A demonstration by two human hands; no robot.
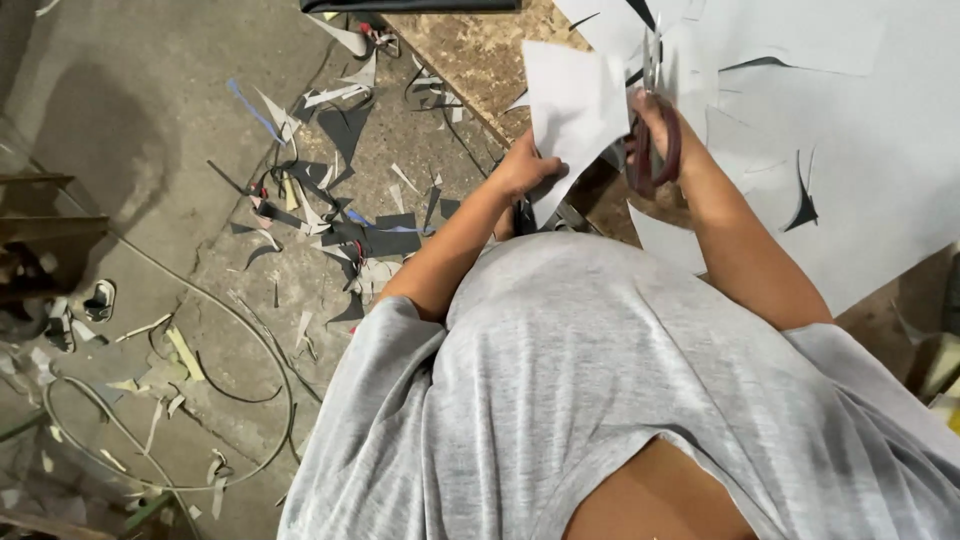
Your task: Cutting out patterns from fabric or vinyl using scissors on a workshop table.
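My left hand [525, 165] grips the lower edge of a pale grey sheet piece [575, 105] and holds it up over the table edge. My right hand [655, 125] is closed in the dark red handles of a pair of scissors [652, 140], whose blades point up into the sheet near its right side. Beneath both hands lies a large pale grey sheet [860, 150] with curved cut-outs, spread over a chipboard table [480, 50].
The concrete floor [150, 120] at left is littered with black, grey and white offcuts [340, 215]. Cables [250, 340] loop across the floor lower left. Sandals [95, 300] and a wooden frame [40, 220] stand at the far left.
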